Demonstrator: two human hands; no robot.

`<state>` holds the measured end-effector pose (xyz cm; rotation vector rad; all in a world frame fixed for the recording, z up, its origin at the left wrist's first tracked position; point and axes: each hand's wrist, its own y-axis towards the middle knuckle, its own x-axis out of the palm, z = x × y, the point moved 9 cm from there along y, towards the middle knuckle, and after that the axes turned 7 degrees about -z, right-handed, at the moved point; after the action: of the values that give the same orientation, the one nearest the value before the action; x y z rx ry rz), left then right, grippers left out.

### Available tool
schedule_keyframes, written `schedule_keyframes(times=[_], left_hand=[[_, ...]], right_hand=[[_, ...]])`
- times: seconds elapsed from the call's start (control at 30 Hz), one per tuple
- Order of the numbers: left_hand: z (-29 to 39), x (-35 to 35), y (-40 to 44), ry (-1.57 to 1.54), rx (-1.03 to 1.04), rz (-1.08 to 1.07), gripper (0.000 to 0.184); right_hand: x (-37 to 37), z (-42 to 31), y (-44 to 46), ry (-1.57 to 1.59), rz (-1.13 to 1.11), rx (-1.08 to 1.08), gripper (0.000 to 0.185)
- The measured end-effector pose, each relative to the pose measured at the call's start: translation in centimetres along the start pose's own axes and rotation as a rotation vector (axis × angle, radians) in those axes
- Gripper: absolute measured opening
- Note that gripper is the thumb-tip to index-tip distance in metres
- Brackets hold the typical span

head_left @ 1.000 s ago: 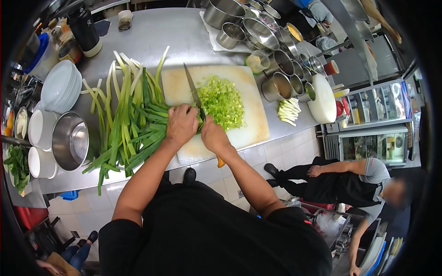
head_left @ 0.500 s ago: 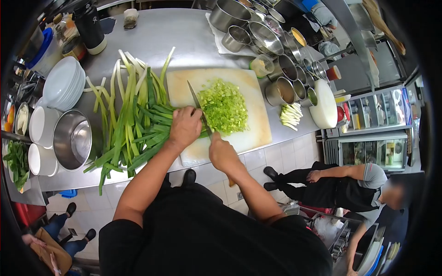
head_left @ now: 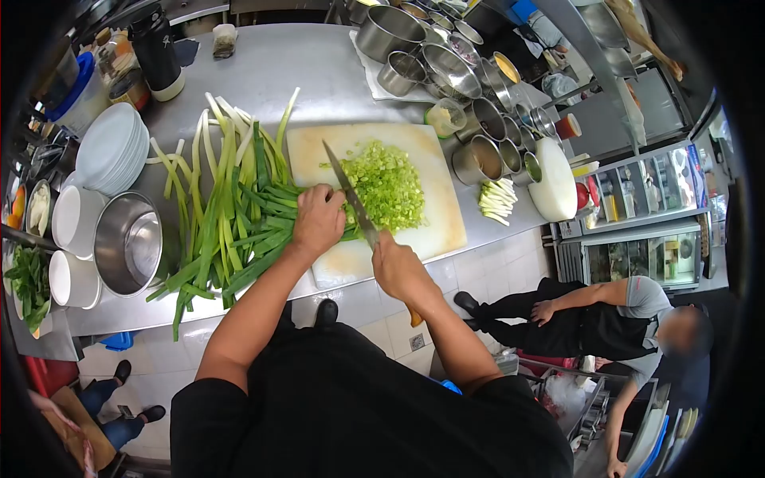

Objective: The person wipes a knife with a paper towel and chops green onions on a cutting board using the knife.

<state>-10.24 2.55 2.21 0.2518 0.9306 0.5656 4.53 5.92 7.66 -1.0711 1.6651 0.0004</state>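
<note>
My right hand is wrapped round the wooden handle of a long kitchen knife, whose blade slants across the cutting board. Curled fingers of my left hand press down on a bunch of scallions at the board's left side. The blade lies just right of those fingertips. Beyond it spreads a heap of chopped scallion. Long white and green stalks run left off the board onto the steel table. The cut ends under my left fingers are mostly hidden.
A metal pot, white tubs and stacked plates line the left side. Several metal containers crowd the right, beside cut white stalks and a white round block. Another person stands at right, one more at lower left.
My right hand has moved slightly right, and the knife has shifted away from my left fingers, opening a small gap. My left hand stays on the scallions. The whole view has shifted a little.
</note>
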Motion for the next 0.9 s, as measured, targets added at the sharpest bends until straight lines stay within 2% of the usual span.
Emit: schedule_keyframes(times=[0.1, 0.23, 0.37, 0.5, 0.57, 0.6, 0.67, 0.77, 0.9], left_hand=[[0.0, 0.1, 0.2, 0.019, 0.016, -0.035, 0.025], [0.1, 0.2, -0.1, -0.003, 0.015, -0.03, 0.025], [-0.3, 0.3, 0.1, 0.006, -0.012, -0.008, 0.025], [-0.1, -0.3, -0.3, 0.005, 0.001, 0.055, 0.021], [0.0, -0.4, -0.1, -0.016, 0.001, 0.032, 0.017], [0.1, -0.4, -0.2, -0.011, -0.001, 0.038, 0.017], [0.0, -0.5, -0.1, -0.008, 0.011, 0.102, 0.015], [0.2, -0.9, -0.2, -0.036, 0.008, 0.104, 0.015], [0.2, -1.2, -0.4, -0.031, -0.014, 0.107, 0.014]], right_hand=[[1.7, 0.7, 0.5, -0.031, -0.062, 0.004, 0.022], [5.1, 0.8, 5.3, -0.022, 0.036, 0.006, 0.022], [3.3, 1.3, 8.5, 0.119, 0.135, -0.041, 0.023], [-0.3, 3.5, 7.6, 0.231, 0.193, -0.04, 0.023], [-3.4, 4.8, 6.4, 0.081, 0.219, 0.08, 0.023], [-3.6, 5.9, 6.4, 0.079, 0.218, 0.073, 0.023], [-5.0, 7.5, 7.1, -0.067, 0.39, -0.067, 0.028], [-5.2, 9.8, 8.4, -0.101, 0.474, -0.125, 0.036], [-5.9, 8.2, 7.1, -0.264, 0.57, -0.216, 0.033]])
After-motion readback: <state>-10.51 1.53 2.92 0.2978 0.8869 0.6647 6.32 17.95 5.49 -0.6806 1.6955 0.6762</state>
